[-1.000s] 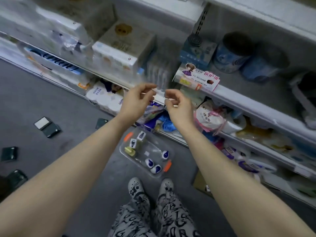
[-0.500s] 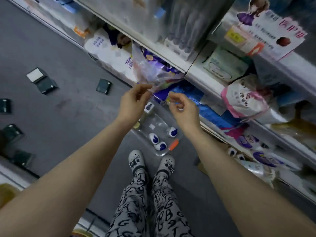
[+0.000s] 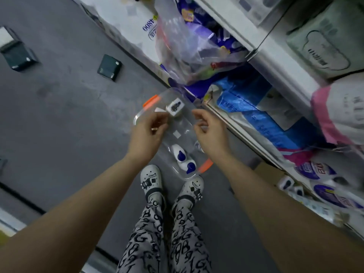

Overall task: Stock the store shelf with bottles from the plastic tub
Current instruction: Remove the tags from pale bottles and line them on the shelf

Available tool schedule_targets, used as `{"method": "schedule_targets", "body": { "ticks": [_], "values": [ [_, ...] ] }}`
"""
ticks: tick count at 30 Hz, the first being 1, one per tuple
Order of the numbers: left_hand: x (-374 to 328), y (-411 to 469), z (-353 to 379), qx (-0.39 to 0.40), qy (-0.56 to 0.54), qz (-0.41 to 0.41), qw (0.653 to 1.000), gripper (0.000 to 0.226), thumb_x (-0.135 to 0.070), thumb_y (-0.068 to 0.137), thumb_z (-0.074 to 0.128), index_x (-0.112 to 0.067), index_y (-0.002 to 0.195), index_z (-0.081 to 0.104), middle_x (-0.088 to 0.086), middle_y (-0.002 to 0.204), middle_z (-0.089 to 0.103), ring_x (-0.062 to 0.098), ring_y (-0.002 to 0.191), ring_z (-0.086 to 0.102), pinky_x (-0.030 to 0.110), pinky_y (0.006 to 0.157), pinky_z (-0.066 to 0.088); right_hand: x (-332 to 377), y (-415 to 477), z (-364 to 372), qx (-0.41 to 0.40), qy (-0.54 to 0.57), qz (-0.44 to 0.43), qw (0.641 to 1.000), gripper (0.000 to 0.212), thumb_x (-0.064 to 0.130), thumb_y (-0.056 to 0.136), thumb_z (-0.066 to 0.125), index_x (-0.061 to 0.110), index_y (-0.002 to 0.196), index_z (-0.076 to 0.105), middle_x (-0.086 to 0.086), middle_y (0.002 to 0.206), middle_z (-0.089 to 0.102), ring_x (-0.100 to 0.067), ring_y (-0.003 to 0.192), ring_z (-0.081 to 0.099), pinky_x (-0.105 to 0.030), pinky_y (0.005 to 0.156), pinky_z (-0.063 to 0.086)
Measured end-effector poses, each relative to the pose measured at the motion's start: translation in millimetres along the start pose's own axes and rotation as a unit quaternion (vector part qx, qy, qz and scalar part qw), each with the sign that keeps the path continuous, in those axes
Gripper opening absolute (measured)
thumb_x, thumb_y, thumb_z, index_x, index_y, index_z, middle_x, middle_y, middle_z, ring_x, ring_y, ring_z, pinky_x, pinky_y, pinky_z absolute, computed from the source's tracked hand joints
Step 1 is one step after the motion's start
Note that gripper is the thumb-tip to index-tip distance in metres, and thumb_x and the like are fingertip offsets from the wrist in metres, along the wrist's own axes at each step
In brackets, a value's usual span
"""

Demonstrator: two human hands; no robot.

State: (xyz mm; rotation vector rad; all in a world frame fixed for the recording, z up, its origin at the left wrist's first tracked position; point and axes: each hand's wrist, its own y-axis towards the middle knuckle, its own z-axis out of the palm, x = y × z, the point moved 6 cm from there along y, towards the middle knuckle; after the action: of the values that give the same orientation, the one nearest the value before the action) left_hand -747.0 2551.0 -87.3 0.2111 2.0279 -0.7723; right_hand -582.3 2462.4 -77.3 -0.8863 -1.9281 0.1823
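A clear plastic tub [image 3: 144,113] with orange latches lies on the grey floor against the shelf base. Two white bottles with blue caps [image 3: 179,154] lie side by side at its near end, and a squarish white bottle [image 3: 175,107] stands at its far end. My left hand [image 3: 146,135] hovers over the tub's left side with fingers loosely curled and nothing visible in them. My right hand [image 3: 211,133] hangs over the right rim, also loosely curled and empty, partly hiding another bottle. The white store shelf [image 3: 262,50] rises at the right.
Small dark boxes [image 3: 109,67] lie scattered on the floor to the left. A crumpled clear bag [image 3: 187,46] and blue packs [image 3: 258,109] stick out of the lower shelf above the tub. Similar bottles [image 3: 285,183] stand low at the right. My shoes [image 3: 150,179] touch the tub's near end.
My view has tipped down from the upper shelves to the floor. Both hands have dropped from shelf height to just above the tub and moved slightly apart.
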Motion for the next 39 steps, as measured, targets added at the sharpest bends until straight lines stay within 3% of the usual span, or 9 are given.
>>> {"method": "schedule_targets", "body": {
  "ticks": [3,7,10,13,21,26,32,35,39],
  "values": [
    [32.8,17.3,12.4,0.006,0.029,-0.006,1.000,0.030,-0.004,0.092,0.063,-0.019,0.118,0.066,-0.007,0.109,0.066,0.000,0.093,0.061,0.000,0.076,0.042,-25.3,23.9,23.8,0.029,-0.009,0.013,0.999,0.042,0.000,0.094,0.056,0.025,0.128,0.061,0.003,0.120,0.064,-0.010,0.107,0.061,-0.032,0.095,0.055],
    [70.3,46.9,29.7,0.002,0.058,0.005,0.998,0.036,-0.006,0.090,0.067,-0.018,0.123,0.065,-0.005,0.113,0.066,0.009,0.099,0.062,0.015,0.089,0.048,-56.5,60.9,50.2,0.038,-0.030,0.011,0.999,0.045,-0.002,0.094,0.057,0.023,0.131,0.060,0.007,0.116,0.061,-0.011,0.109,0.060,-0.034,0.097,0.053],
    [102.3,76.2,46.2,0.005,0.114,0.019,0.993,0.041,-0.011,0.089,0.068,-0.017,0.130,0.062,0.000,0.128,0.063,0.015,0.115,0.057,0.023,0.099,0.041,-79.7,91.8,72.6,0.048,-0.060,-0.003,0.997,0.045,0.002,0.094,0.057,0.024,0.133,0.058,0.002,0.126,0.061,-0.015,0.117,0.058,-0.039,0.101,0.051],
    [128.6,105.9,64.8,0.009,0.166,0.041,0.985,0.041,-0.027,0.092,0.066,-0.025,0.132,0.060,-0.002,0.127,0.063,0.015,0.115,0.058,0.026,0.096,0.043,-95.2,119.5,94.8,0.053,-0.097,-0.030,0.993,0.049,0.002,0.094,0.058,0.022,0.138,0.054,-0.001,0.138,0.057,-0.019,0.128,0.052,-0.043,0.106,0.047],
    [178.3,163.1,107.3,0.031,0.220,0.060,0.973,0.065,-0.022,0.084,0.072,-0.015,0.143,0.046,0.010,0.143,0.050,0.030,0.131,0.046,0.039,0.108,0.037,-134.5,181.6,144.2,0.030,-0.180,-0.097,0.978,0.066,-0.005,0.087,0.063,0.017,0.147,0.046,-0.002,0.156,0.041,-0.021,0.144,0.035,-0.037,0.119,0.032],
    [193.2,178.0,120.1,-0.012,0.275,0.112,0.955,0.066,-0.029,0.078,0.071,-0.006,0.137,0.052,0.017,0.130,0.059,0.037,0.124,0.050,0.043,0.107,0.032,-153.4,195.6,163.7,0.041,-0.245,-0.107,0.963,0.085,-0.006,0.084,0.065,0.023,0.156,0.029,-0.002,0.166,0.016,-0.023,0.152,0.016,-0.031,0.120,0.020],
    [195.1,174.8,133.3,-0.049,0.319,0.145,0.935,0.059,-0.048,0.083,0.068,-0.014,0.130,0.059,0.006,0.125,0.066,0.031,0.129,0.047,0.054,0.115,0.023,-167.0,191.6,160.8,-0.035,-0.266,-0.083,0.960,0.072,0.002,0.088,0.065,0.023,0.152,0.037,-0.007,0.152,0.034,-0.027,0.137,0.034,-0.030,0.109,0.035],
    [194.0,169.1,135.2,-0.058,0.320,0.165,0.931,0.052,-0.043,0.082,0.071,-0.012,0.124,0.063,0.010,0.120,0.067,0.037,0.128,0.048,0.055,0.118,0.017,-174.3,185.3,156.3,-0.040,-0.255,-0.087,0.962,0.058,0.003,0.084,0.068,0.019,0.137,0.052,-0.011,0.140,0.043,-0.027,0.125,0.045,-0.025,0.097,0.041],
    [192.6,162.7,133.4,-0.028,0.314,0.173,0.933,0.049,-0.031,0.080,0.075,-0.007,0.122,0.064,0.015,0.119,0.067,0.041,0.135,0.042,0.054,0.118,0.013,-178.4,175.3,151.3,-0.030,-0.237,-0.099,0.966,0.044,0.007,0.083,0.075,0.014,0.123,0.059,-0.012,0.131,0.048,-0.028,0.112,0.054,-0.035,0.090,0.053]
  ]
}}
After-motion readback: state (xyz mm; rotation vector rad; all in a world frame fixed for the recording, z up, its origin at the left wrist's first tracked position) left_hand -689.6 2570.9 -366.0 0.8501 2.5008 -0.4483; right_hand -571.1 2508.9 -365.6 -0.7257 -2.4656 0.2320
